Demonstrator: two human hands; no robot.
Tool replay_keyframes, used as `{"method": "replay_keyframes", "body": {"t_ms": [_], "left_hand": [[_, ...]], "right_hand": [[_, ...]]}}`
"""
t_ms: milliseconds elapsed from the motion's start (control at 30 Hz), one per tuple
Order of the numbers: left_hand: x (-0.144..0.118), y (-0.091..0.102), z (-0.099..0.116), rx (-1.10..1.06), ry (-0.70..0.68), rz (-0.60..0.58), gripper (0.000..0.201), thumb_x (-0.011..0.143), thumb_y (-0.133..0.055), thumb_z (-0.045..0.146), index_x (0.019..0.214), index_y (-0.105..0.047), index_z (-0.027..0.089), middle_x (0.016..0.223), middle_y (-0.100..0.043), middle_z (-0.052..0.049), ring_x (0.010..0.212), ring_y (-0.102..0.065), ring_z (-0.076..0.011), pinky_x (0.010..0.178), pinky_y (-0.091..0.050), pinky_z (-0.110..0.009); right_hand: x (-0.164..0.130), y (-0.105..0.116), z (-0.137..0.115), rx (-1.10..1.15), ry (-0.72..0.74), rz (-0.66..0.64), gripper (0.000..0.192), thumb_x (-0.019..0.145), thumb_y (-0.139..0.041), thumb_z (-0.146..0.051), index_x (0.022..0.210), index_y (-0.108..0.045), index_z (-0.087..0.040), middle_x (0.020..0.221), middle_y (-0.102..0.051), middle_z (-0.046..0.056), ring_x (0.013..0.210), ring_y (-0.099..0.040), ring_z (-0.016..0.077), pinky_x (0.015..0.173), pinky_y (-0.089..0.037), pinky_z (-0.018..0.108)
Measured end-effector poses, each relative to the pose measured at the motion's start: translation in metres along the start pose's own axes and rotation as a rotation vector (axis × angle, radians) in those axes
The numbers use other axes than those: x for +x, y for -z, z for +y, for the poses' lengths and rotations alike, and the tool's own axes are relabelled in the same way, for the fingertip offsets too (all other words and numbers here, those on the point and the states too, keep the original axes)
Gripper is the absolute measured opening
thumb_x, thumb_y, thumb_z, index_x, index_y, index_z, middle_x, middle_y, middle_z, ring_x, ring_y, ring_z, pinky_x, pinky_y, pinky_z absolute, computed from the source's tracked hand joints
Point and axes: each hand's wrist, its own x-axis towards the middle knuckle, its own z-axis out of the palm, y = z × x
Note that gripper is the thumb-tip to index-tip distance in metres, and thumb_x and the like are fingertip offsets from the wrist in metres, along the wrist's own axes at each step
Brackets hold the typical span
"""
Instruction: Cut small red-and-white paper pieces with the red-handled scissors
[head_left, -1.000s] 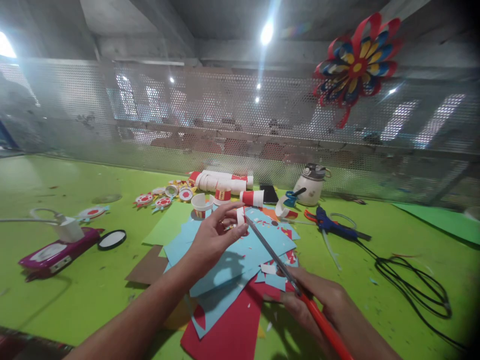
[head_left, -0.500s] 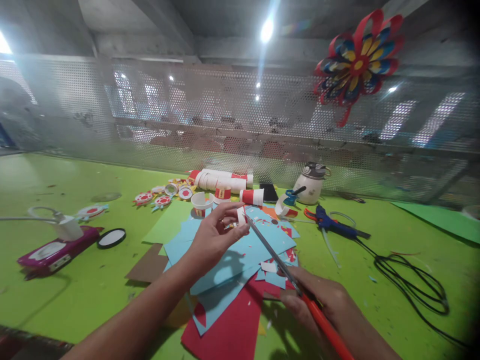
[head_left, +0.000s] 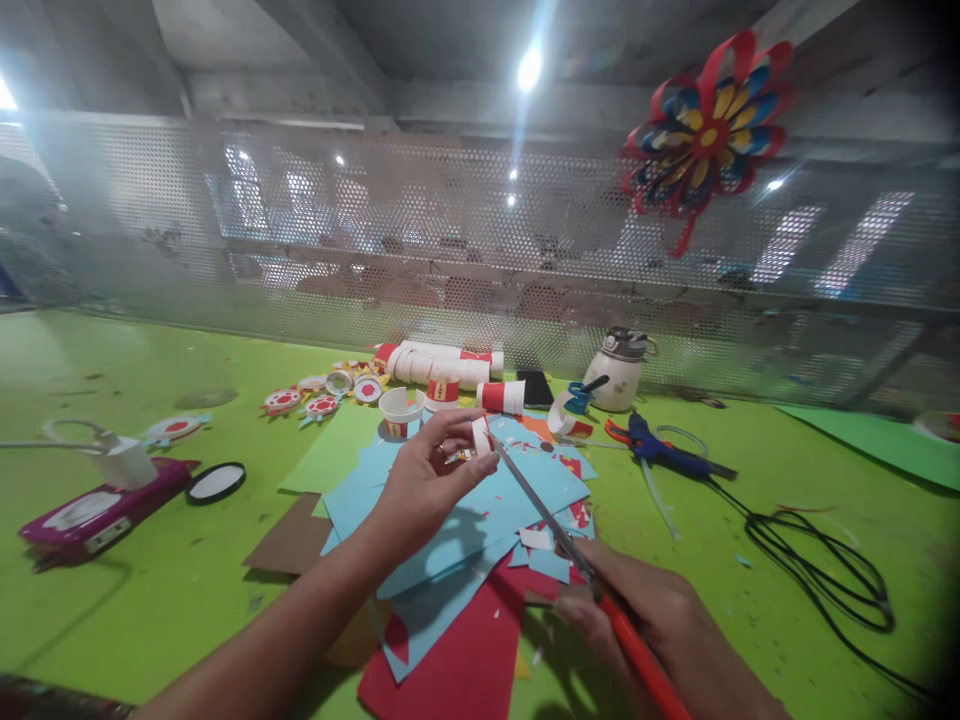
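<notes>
By the left hand point(head_left: 421, 482) a white-and-red paper piece point(head_left: 481, 437) is pinched above the tabletop point(head_left: 169, 590), between its near and far edges, while scissors point(head_left: 555, 528) are gripped by the right hand point(head_left: 664, 602), barely shifted from a second ago, so little cutting progress is suggested.

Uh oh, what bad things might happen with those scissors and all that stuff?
The scissors in the right hand point at the left hand, so a slip might nip it. The small white piece looks thin, so it might bend or get cut crooked. The glue gun has a loopy black cord, so a snag might drag it; I can't tell if it's hot.
</notes>
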Motion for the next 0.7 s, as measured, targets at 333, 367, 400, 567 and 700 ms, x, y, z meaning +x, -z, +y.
{"method": "replay_keyframes", "body": {"t_ms": [333, 367, 400, 567, 700], "left_hand": [[0.000, 0.000, 0.000, -0.009, 0.011, -0.011, 0.041, 0.075, -0.067, 0.027, 0.111, -0.052, 0.020, 0.102, -0.062, -0.008, 0.095, -0.060, -0.0206, 0.081, -0.049, -0.036], [0.000, 0.000, 0.000, -0.005, 0.016, -0.010, 0.041, 0.075, -0.067, 0.027, 0.112, -0.052, 0.019, 0.102, -0.062, -0.009, 0.095, -0.060, -0.0206, 0.081, -0.049, -0.036], [0.000, 0.000, 0.001, -0.004, 0.020, -0.011, 0.041, 0.075, -0.067, 0.027, 0.112, -0.052, 0.019, 0.102, -0.062, -0.009, 0.095, -0.060, -0.0206, 0.081, -0.049, -0.036], [0.000, 0.001, 0.002, -0.024, 0.025, -0.037, 0.042, 0.074, -0.067, 0.026, 0.113, -0.052, 0.019, 0.103, -0.061, -0.009, 0.097, -0.059, -0.0214, 0.081, -0.050, -0.035], [0.000, 0.004, 0.003, -0.025, 0.036, -0.041, 0.043, 0.075, -0.067, 0.027, 0.114, -0.053, 0.018, 0.101, -0.061, -0.009, 0.091, -0.061, -0.0199, 0.078, -0.051, -0.034]], "right_hand": [[0.001, 0.000, 0.002, -0.021, 0.019, -0.009, 0.027, 0.090, -0.049, -0.039, 0.098, -0.064, -0.018, 0.070, -0.064, 0.002, 0.060, -0.058, 0.0179, 0.056, -0.047, 0.028], [0.001, 0.000, 0.002, -0.022, 0.026, -0.006, 0.027, 0.090, -0.049, -0.039, 0.097, -0.064, -0.018, 0.070, -0.064, 0.002, 0.059, -0.059, 0.0177, 0.055, -0.047, 0.028], [0.001, 0.000, 0.003, -0.030, 0.034, -0.004, 0.026, 0.090, -0.050, -0.039, 0.096, -0.064, -0.017, 0.069, -0.064, 0.002, 0.058, -0.058, 0.0173, 0.054, -0.046, 0.027], [-0.001, 0.000, 0.006, -0.088, 0.078, 0.032, 0.024, 0.090, -0.047, -0.034, 0.087, -0.064, -0.017, 0.061, -0.061, 0.000, 0.051, -0.056, 0.0157, 0.049, -0.044, 0.025], [0.000, 0.001, 0.010, -0.114, 0.053, 0.021, 0.024, 0.088, -0.050, -0.032, 0.097, -0.065, -0.016, 0.067, -0.064, 0.002, 0.054, -0.058, 0.0167, 0.051, -0.046, 0.025]]}}
